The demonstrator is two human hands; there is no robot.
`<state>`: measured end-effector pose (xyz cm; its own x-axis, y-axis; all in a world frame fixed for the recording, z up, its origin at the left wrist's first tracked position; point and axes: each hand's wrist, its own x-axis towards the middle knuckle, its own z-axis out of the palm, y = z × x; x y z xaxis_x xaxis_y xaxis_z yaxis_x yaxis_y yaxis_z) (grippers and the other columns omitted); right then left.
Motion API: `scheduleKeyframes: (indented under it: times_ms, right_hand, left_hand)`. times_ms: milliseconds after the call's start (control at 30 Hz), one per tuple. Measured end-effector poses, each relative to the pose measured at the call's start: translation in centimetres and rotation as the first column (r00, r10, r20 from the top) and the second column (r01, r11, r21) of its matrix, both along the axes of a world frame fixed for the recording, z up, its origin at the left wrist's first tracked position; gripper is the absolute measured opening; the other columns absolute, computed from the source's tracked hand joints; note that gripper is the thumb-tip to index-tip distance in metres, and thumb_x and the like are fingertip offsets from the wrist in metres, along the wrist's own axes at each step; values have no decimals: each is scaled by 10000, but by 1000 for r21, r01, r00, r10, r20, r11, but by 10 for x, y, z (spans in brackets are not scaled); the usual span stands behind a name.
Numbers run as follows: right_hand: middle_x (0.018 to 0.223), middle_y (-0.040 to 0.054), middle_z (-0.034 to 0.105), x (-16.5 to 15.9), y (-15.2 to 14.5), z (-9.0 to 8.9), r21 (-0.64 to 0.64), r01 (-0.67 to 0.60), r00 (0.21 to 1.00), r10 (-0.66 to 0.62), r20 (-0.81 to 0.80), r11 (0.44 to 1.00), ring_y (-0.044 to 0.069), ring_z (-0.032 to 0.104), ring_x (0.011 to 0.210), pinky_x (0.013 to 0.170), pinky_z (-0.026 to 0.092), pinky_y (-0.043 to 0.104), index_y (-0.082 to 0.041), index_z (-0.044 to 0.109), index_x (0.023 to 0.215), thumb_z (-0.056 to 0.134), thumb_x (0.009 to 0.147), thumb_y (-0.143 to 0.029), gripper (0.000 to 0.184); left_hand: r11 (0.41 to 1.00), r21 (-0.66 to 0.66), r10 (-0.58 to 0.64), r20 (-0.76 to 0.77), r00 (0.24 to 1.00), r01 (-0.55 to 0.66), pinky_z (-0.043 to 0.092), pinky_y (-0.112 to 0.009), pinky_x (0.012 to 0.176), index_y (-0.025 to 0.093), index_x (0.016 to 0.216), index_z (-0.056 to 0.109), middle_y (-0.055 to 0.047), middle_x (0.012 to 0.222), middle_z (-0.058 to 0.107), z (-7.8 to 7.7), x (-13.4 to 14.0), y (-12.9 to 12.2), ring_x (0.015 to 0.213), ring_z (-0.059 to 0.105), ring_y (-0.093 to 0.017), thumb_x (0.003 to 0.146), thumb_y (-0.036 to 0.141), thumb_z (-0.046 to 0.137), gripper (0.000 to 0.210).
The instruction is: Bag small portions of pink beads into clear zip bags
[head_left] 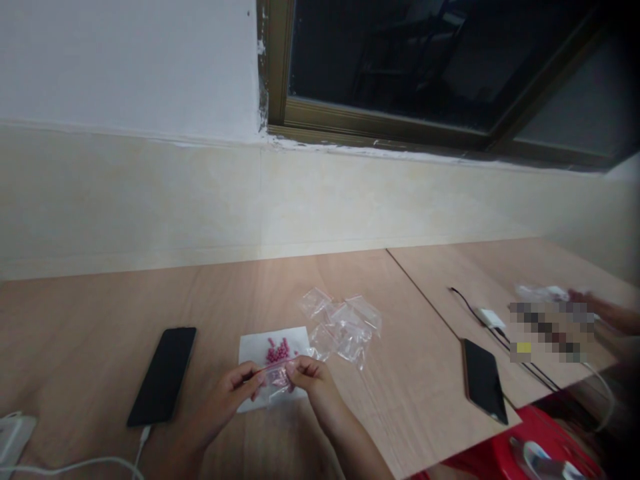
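Observation:
My left hand [243,385] and my right hand [306,375] pinch the two top corners of a small clear zip bag [276,380]. Some pink beads show through its plastic. Beneath the bag lies a white sheet of paper [249,347], partly covered by my hands. A small heap of pink beads [278,351] rests on the paper just beyond the bag. To the right of the paper, several clear zip bags [345,327] are spread in a loose, overlapping pile.
A black phone [163,377] on a white cable lies at left, near a white power strip [15,440]. Another phone [484,380] and a white adapter [490,319] are at right. Another person's hand [605,313] reaches in there. A red stool [545,447] stands below the table edge.

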<state>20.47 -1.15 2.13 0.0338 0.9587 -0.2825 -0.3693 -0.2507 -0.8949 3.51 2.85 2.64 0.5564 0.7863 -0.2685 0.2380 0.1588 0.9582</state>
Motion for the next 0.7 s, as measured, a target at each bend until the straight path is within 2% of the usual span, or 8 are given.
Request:
scheduleKeyframes:
  times_ms: [133,267,333,433,500,533,600,700]
  right_hand:
    - [431,-28,509,0,-1,-1,-52,88,996,-87,14,995,83,404,427,485,294,219,-151,557,466,665,547,-331,226]
    - [437,-7,536,-3,-4,-4,-78,50,999,-48,25,996,109,440,435,491,323,239,-152,551,451,647,539,-311,205]
    - [425,-16,508,0,-3,-7,-54,81,994,-77,77,995,104,420,430,484,314,236,-155,538,450,634,561,-337,234]
    - [455,-20,484,22,5,-17,48,222,940,-227,254,974,107,412,457,497,312,232,-159,537,502,552,658,-426,310]
    - [520,2,522,48,14,-24,122,320,827,-340,449,940,131,449,508,523,329,241,-155,570,596,467,721,-467,351]
    - [557,25,549,62,20,-28,157,367,720,-387,577,917,151,473,543,544,338,253,-149,583,637,439,740,-468,365]
    - [636,86,591,88,31,-33,196,408,454,-384,804,892,203,511,624,586,351,291,-122,609,743,382,781,-423,379]
    - [904,204,590,105,40,-34,277,489,35,-336,941,827,269,516,828,700,345,352,-59,575,996,403,785,-281,351]
  left_hand:
    - [1000,-12,-17,-6,1000,17,324,-214,585,155,612,493,33,586,454,-4,-1,-2,603,440,-123,780,419,461,314]
    - [1000,-3,21,-46,999,-21,318,-209,556,160,590,468,44,565,432,-2,4,-6,574,425,-117,753,427,480,313]
    - [1000,8,-4,-53,999,5,330,-211,566,160,587,471,41,571,437,0,7,-6,585,436,-119,759,424,468,315]
    - [999,23,-43,-51,998,45,358,-219,608,158,672,526,21,643,492,0,8,-5,628,467,-125,790,407,425,294]
    - [999,36,-16,-85,996,19,363,-219,602,161,723,544,14,675,512,-3,4,-3,630,469,-124,798,400,412,283]
    - [999,42,9,-106,994,-4,361,-218,591,162,722,543,14,671,511,-6,1,-2,622,466,-123,796,399,412,280]
    - [997,56,64,-134,989,-57,359,-216,573,162,699,532,16,648,498,-13,-7,0,609,461,-123,783,399,424,274]
    - [991,64,124,-145,982,-116,365,-219,558,158,707,530,16,642,493,-22,-21,2,589,459,-123,761,406,437,271]
